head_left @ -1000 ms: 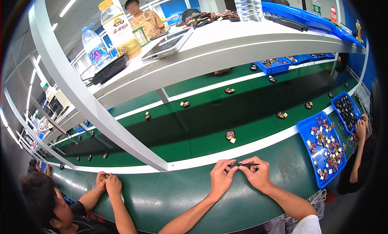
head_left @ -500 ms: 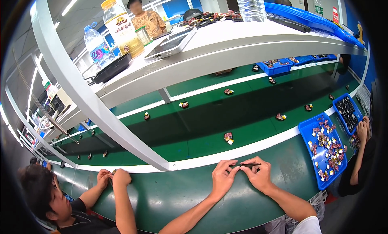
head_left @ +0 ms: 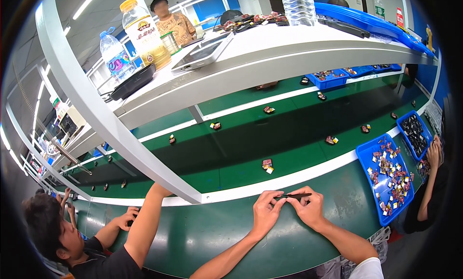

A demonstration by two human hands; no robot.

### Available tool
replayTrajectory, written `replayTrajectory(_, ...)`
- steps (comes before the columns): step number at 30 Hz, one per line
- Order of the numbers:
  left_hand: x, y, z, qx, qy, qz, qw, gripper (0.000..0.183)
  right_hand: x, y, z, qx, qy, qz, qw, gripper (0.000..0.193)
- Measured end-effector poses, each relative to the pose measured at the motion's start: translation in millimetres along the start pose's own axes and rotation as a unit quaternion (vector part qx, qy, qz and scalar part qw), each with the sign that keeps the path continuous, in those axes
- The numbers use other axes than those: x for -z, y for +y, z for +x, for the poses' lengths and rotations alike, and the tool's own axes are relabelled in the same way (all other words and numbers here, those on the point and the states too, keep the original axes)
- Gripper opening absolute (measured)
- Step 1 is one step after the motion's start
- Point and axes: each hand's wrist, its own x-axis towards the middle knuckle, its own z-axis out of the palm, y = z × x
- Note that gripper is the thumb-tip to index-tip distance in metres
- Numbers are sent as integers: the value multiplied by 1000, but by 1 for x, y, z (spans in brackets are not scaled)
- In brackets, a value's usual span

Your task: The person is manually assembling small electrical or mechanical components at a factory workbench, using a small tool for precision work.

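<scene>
Above the green bench, my two hands meet at the fingertips over its far edge. Between them lies a slim black piece, too small to name further. My left hand is closed, its thumb and fingers pinching the left end. The right end is gripped by my right hand, also closed, with the fingers curled around it. Just beyond my hands, a small dark part with reddish and white-yellow pieces rides on the green conveyor belt.
A blue tray of reddish and white pieces sits to my right, beside a blue tray of black parts. A slanted white post rises at left. Bottles stand on the overhead shelf. Co-workers flank me.
Parts on the belt have shifted slightly left. The co-worker at left has stretched an arm toward the belt, past the white post. My hands have stayed in place around the black piece.
</scene>
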Motion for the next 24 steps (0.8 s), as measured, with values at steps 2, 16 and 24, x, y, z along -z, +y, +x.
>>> replayTrajectory(2, 0, 1, 0, 0, 0, 2, 1000, 19, 1, -1, 0, 0, 0, -3, 1000, 17)
replayTrajectory(16, -2, -3, 0, -17, 5, 27, 999, 17, 1, 2, 0, 8, 15, -4, 1000, 19)
replayTrajectory(24, -2, -3, -2, -27, 13, 38, 999, 18, 2, 2, -2, 3, 0, -23, 1000, 18)
